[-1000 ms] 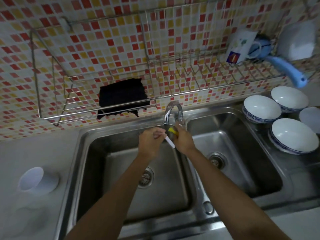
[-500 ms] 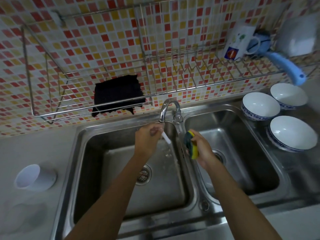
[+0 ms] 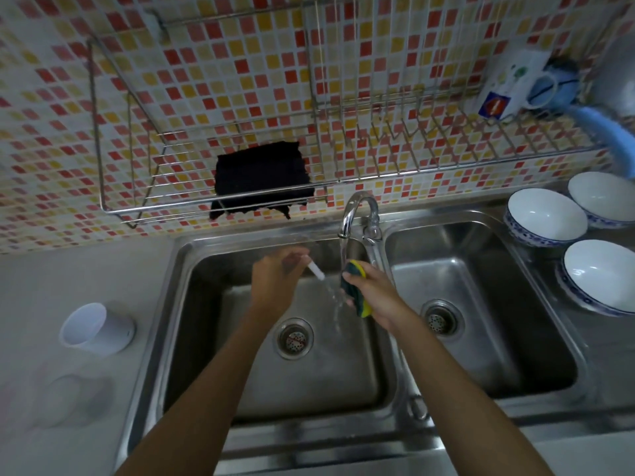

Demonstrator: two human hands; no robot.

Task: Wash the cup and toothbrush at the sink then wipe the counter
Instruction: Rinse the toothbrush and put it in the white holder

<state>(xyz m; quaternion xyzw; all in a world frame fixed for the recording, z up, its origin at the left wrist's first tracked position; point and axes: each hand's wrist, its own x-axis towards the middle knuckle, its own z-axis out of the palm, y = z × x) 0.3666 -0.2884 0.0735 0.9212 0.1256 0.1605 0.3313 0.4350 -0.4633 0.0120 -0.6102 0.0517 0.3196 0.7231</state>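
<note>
While water ran from the faucet (image 3: 357,214) into the left basin of the sink (image 3: 192,269), the left hand (image 3: 275,286) was closed around the toothbrush (image 3: 315,270). Its long axis ran diagonally, the white exposed end pointing down and to the right toward the stream; the rest lay hidden inside the fist. The right hand (image 3: 374,297) was clamped on one green-and-yellow sponge (image 3: 355,286), held on edge under the stream, just beside the toothbrush tip. One white cup (image 3: 96,329) lay tipped on the counter (image 3: 41,286) left of the sink, mouth facing up-left. Counted: three bowls (image 3: 546,216) right of the sink, one dark cloth (image 3: 261,176) on the wall rack (image 3: 137,211).
</note>
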